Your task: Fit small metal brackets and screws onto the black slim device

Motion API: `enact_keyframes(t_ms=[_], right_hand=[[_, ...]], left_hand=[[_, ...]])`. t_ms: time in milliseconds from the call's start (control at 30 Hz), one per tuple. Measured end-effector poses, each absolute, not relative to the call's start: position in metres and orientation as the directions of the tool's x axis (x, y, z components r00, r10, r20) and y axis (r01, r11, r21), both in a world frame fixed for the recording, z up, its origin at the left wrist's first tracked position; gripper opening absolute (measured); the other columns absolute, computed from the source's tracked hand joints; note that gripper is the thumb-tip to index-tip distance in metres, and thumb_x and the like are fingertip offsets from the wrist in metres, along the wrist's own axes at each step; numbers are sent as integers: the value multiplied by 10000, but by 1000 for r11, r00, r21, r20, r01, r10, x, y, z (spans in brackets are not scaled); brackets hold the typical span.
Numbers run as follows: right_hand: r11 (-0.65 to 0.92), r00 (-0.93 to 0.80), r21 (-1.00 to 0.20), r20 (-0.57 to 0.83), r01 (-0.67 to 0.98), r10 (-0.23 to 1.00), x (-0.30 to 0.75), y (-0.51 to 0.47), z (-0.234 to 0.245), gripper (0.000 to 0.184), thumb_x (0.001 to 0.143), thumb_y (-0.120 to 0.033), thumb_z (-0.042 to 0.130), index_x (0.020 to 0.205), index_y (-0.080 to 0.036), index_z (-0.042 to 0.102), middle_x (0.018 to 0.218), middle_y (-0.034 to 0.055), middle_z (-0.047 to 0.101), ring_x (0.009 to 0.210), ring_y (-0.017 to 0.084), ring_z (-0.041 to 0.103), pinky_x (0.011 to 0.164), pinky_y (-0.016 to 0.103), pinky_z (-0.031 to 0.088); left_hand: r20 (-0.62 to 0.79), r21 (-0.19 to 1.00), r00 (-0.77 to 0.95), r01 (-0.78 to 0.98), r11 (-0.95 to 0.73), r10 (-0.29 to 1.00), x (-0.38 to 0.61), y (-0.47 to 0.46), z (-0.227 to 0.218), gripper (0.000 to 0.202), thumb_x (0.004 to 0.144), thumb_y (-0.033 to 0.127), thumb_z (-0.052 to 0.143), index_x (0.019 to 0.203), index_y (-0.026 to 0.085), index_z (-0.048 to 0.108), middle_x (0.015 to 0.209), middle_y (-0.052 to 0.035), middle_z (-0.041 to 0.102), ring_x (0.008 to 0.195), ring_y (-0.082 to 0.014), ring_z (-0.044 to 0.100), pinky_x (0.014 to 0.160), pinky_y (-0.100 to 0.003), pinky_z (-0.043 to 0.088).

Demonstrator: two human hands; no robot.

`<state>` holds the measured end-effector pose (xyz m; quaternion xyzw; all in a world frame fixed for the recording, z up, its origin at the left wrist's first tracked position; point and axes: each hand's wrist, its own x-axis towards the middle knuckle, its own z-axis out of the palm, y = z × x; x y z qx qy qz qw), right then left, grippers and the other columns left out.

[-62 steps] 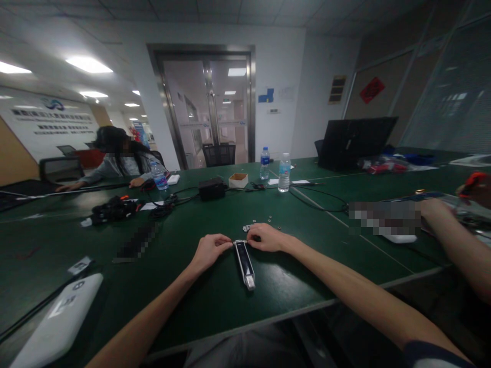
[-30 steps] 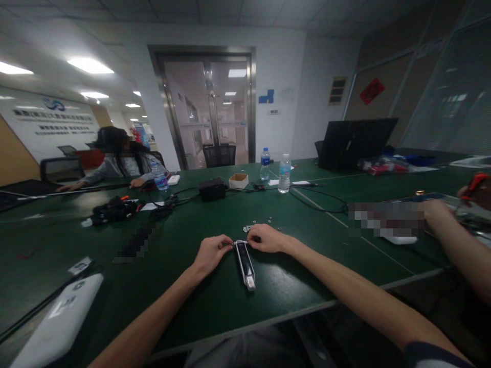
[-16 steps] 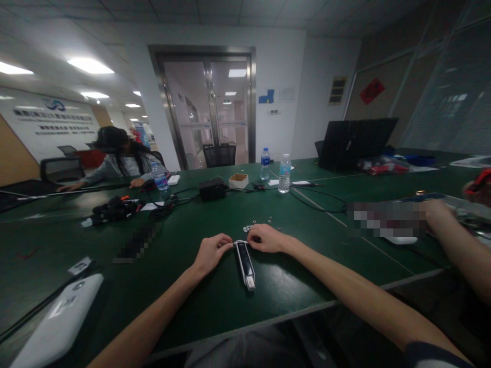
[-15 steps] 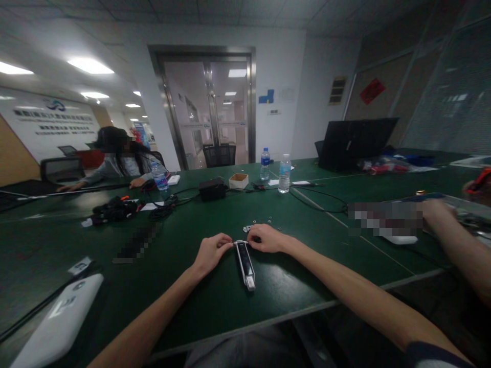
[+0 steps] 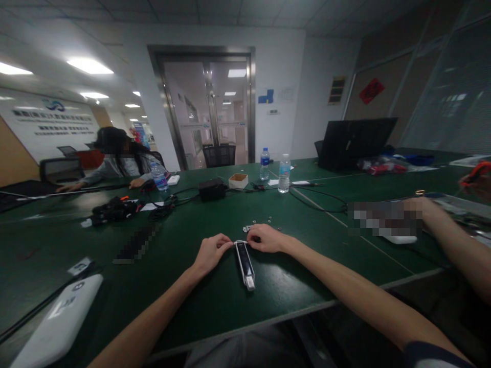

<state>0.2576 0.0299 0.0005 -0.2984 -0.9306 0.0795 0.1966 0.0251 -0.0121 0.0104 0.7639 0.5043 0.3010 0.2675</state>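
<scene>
On the green table lies a slim device [image 5: 244,259] with a white frame, a long black face and a pale, plug-like end pointing toward me. My left hand [image 5: 212,252] is closed in a pinch at the left of its far end. From the other side, my right hand [image 5: 267,238] pinches too, with fingers curled. A thin white strip [image 5: 240,242] runs across the far end between my fingertips; whether it is part of the device I cannot tell. Just beyond my right hand are a small metallic piece [image 5: 246,229] and several tiny parts [image 5: 270,220].
A white casing [image 5: 61,319] lies at left. Farther back are a black adapter [image 5: 212,189], a small open box [image 5: 238,180], cables and water bottles [image 5: 284,174]. A monitor [image 5: 356,143] stands at back right. Another person's arm [image 5: 456,235] reaches in from the right; someone sits at far left.
My hands and the device hold the same position. At the right, the other person's hand has shifted slightly left, and an orange-and-black object near the edge has moved slightly.
</scene>
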Motion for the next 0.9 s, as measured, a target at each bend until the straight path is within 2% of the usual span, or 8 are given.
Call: enact_keyframes(t_ms=[200,433,733,900], right_hand=[[803,-739,-269,315,532,596,257,28,2,88,813,-142,574,794,-141,660,803,46,633,727,141,564,689,246,425],[802,-741,-260,307,537,596,257,29,3,92,807,-144,570,788,-141,660,797,45,635,720,140,562,674,240,419],[802,-737,-255,316,540,597,256,29,2,93,807,-147,572,791,-143,664,784,43,638,716,142,567,682,243,426],[803,-741,-261,312,535,595,257,29,2,103,817,-153,563,798,-145,663,798,45,640,718,138,567,678,240,426]], left_hand=[[198,713,337,595,-371,920,25,-10,8,231,825,377,591,891,172,671,880,-39,720,801,-195,679,739,-300,544],[185,709,349,600,-371,919,25,-11,8,176,814,258,566,930,162,658,917,-46,721,851,-189,681,775,-296,549],[216,679,370,608,-411,904,26,-11,8,184,840,324,566,912,184,661,887,-35,718,826,-187,675,781,-305,543],[215,668,402,604,-434,890,27,-12,9,206,864,316,535,974,182,648,943,-39,710,871,-184,667,783,-284,526]])
